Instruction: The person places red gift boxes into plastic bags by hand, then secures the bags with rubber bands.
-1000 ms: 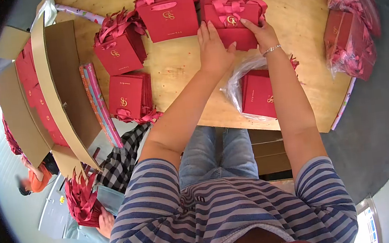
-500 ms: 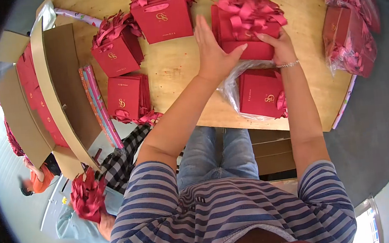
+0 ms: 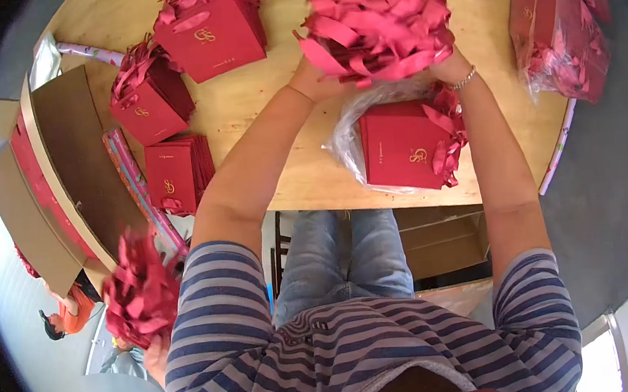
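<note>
A stack of red gift bags (image 3: 381,32) is between my two hands, its pink-red ribbon handles piled upward and covering most of the bags. My left hand (image 3: 313,81) grips its left side, with the fingers hidden behind the ribbons. On the other side my right hand (image 3: 453,65), with a bracelet at the wrist, holds the stack's right edge; its fingers are mostly hidden too. Just below, nearer my body, another stack of red gift bags (image 3: 400,145) lies in an opened clear plastic bag (image 3: 350,135), gold lettering facing up.
More gift-bag stacks (image 3: 209,35) stand on the wooden table (image 3: 286,153) at left. Plastic-wrapped bags (image 3: 541,27) lie at the right edge. An open cardboard box (image 3: 82,136) is at far left. Beside me, a co-worker's hand (image 3: 156,358) holds a ribboned bundle (image 3: 140,291).
My left hand has come in from the open against the stack, which is now held from both sides with its ribbons toward me. The co-worker's bundle has moved up slightly. The view has shifted.
</note>
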Action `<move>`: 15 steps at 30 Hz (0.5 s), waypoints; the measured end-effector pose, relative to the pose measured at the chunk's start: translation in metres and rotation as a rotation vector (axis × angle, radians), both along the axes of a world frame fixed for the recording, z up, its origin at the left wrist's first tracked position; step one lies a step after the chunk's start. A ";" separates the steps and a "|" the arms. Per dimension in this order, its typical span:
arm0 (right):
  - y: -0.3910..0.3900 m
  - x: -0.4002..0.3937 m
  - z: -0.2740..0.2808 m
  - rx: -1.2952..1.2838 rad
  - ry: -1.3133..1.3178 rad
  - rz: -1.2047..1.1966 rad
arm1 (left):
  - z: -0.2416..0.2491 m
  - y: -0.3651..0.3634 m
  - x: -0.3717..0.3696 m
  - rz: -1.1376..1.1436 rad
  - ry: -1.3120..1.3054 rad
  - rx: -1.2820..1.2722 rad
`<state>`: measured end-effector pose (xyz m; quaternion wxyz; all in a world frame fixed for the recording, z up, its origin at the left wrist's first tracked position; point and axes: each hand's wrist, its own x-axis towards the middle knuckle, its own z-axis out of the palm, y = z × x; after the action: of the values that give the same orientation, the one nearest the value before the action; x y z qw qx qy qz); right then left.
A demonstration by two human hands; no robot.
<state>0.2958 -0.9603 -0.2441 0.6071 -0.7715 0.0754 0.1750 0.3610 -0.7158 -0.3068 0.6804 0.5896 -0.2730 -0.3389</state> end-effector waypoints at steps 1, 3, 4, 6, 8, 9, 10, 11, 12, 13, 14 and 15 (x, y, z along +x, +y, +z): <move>-0.005 0.004 -0.001 -0.066 -0.005 0.082 | -0.009 0.004 -0.004 0.000 0.097 0.060; -0.008 0.004 -0.016 -0.124 -0.405 0.088 | 0.021 -0.001 0.004 0.125 -0.714 0.280; -0.005 0.001 -0.002 -0.075 -0.312 0.008 | 0.026 -0.001 0.004 0.238 -0.686 0.255; -0.002 -0.005 0.021 -0.187 -0.183 -0.080 | 0.069 -0.014 0.019 0.300 -0.873 0.281; -0.004 -0.012 0.041 -0.220 -0.123 -0.190 | 0.120 -0.029 0.025 0.345 -0.513 0.197; -0.004 -0.018 0.049 0.074 -0.130 -0.341 | 0.135 -0.035 0.026 0.245 -0.322 0.145; -0.007 -0.023 0.067 0.106 -0.061 -0.350 | 0.149 -0.042 0.029 0.146 -0.140 0.089; -0.008 -0.031 0.086 0.138 0.007 -0.358 | 0.167 -0.052 0.026 0.199 -0.148 -0.026; -0.008 -0.039 0.095 0.103 -0.030 -0.389 | 0.179 -0.060 0.015 0.196 -0.148 -0.026; -0.007 -0.049 0.105 0.186 -0.045 -0.480 | 0.192 -0.068 0.003 0.274 -0.026 -0.024; -0.006 -0.058 0.112 0.270 -0.059 -0.568 | 0.203 -0.072 -0.006 0.352 0.097 -0.022; -0.014 -0.069 0.116 0.250 -0.030 -0.547 | 0.207 -0.070 -0.017 0.386 0.000 0.203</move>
<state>0.2265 -0.9744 -0.1279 0.7229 -0.6444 0.2495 0.0013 0.3441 -0.7855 -0.0996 0.6697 0.6966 -0.1195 -0.2280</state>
